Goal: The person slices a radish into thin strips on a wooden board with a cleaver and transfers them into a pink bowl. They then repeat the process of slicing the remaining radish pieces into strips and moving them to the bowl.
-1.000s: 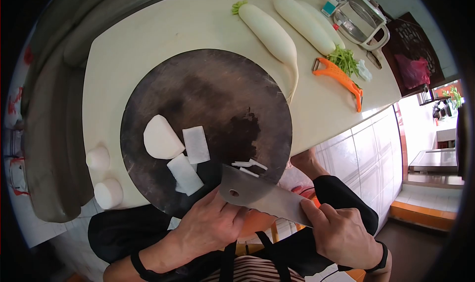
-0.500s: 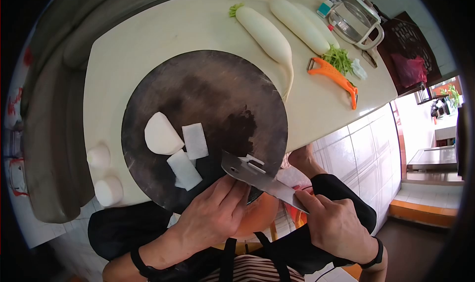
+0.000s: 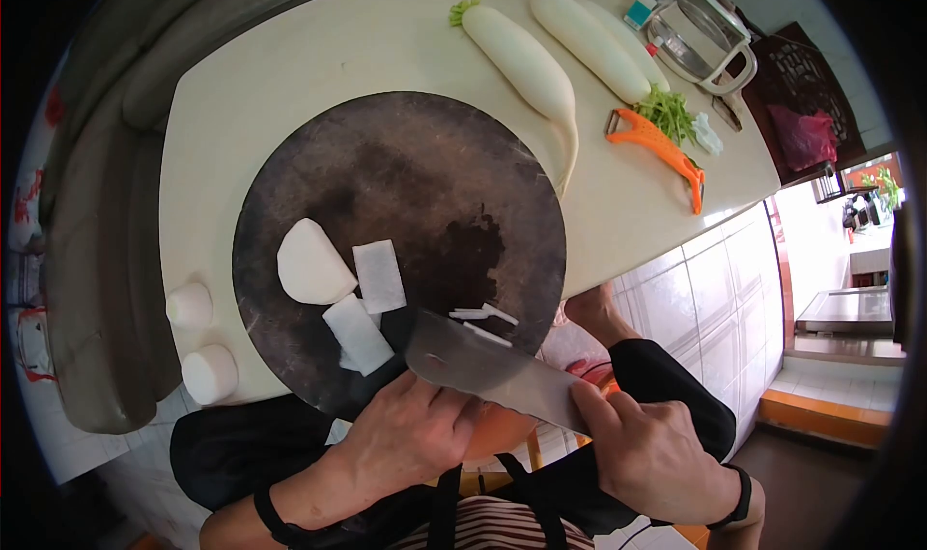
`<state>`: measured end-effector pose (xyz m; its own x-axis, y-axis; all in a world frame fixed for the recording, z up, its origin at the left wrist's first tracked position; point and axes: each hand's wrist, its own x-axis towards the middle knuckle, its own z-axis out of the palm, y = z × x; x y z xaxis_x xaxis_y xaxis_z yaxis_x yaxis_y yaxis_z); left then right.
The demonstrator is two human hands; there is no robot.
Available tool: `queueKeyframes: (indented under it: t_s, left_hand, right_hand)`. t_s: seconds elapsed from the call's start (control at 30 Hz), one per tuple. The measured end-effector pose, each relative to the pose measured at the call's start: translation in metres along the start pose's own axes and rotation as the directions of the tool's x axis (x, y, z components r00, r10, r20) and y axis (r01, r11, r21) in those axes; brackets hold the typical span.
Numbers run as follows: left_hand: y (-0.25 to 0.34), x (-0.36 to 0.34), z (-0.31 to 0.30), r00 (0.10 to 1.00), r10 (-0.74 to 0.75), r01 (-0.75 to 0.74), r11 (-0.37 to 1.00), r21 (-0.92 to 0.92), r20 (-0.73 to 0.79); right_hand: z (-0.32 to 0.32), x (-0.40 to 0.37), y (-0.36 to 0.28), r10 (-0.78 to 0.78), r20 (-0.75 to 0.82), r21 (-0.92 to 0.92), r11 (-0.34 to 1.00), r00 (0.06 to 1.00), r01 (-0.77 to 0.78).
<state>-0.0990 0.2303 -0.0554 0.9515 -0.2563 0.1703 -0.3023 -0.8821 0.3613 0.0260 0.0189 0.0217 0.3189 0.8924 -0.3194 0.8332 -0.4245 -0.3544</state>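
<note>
My right hand (image 3: 657,446) is wrapped round the handle end of a cleaver (image 3: 497,365), its broad blade tilted over the near edge of the round chopping board (image 3: 406,154). Close against the blade's near side, my left hand (image 3: 410,429) has curled fingers pressed together; the blade hides their tips and whatever lies under them. Thin white radish strips (image 3: 486,338) lie just beyond the blade. Left of it are flat radish slices (image 3: 380,276) and a larger rounded chunk of radish (image 3: 314,263).
Two radish pieces (image 3: 210,373) stand on the table (image 3: 232,77) left of the board. Whole white radishes (image 3: 521,62), an orange peeler (image 3: 657,149), leafy green tops (image 3: 666,115) and a glass pot (image 3: 697,43) are at the back right.
The cleaver blade has shifted towards me and to the left, turning flatter, so more of the white strips show beyond it. My left hand has drawn slightly back and left.
</note>
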Motion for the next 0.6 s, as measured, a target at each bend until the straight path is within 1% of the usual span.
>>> queueKeyframes:
  t_s: [0.17,0.23,0.27,0.33,0.37,0.43,0.47,0.53,0.6]
  left_hand:
    - [0.000,-0.003,0.001,1.000,-0.005,0.005,1.000,0.020,0.022]
    - [0.000,0.002,0.002,0.998,0.017,-0.017,1.000,0.016,-0.053]
    - [-0.001,0.004,0.003,0.998,0.017,-0.017,1.000,0.014,-0.058]
    - [-0.001,0.007,0.005,0.987,0.070,-0.054,0.992,0.110,-0.143]
    - [-0.001,0.006,0.004,0.987,0.065,-0.049,0.993,0.111,-0.147]
    - [0.000,0.004,0.000,0.997,0.041,-0.038,0.999,0.034,-0.065]
    - [0.000,0.003,-0.001,0.997,0.039,-0.037,0.999,0.035,-0.065]
    - [0.000,0.002,-0.003,0.999,0.041,-0.041,0.999,0.034,-0.016]
    - [-0.001,0.003,-0.001,0.998,0.050,-0.049,0.998,0.044,-0.029]
  right_hand:
    - [0.008,0.011,-0.006,-0.005,-0.011,-0.012,1.000,1.000,0.005]
    - [0.012,0.003,0.001,0.019,-0.077,0.043,0.999,0.997,-0.016]
    - [0.012,-0.001,0.002,0.020,-0.075,0.038,0.999,0.997,-0.017]
    - [0.011,-0.006,0.004,0.104,-0.095,0.081,0.992,0.990,-0.096]
    - [0.007,-0.008,0.003,0.103,-0.077,0.090,0.991,0.992,-0.096]
    - [0.005,-0.014,0.000,0.081,-0.059,0.079,0.994,0.995,-0.077]
    - [0.005,-0.017,-0.001,0.065,-0.041,0.072,0.995,0.997,-0.062]
    - [0.004,-0.018,0.000,0.064,-0.029,0.059,0.996,0.998,-0.062]
    - [0.002,-0.017,0.001,0.066,-0.014,0.047,0.997,0.998,-0.065]
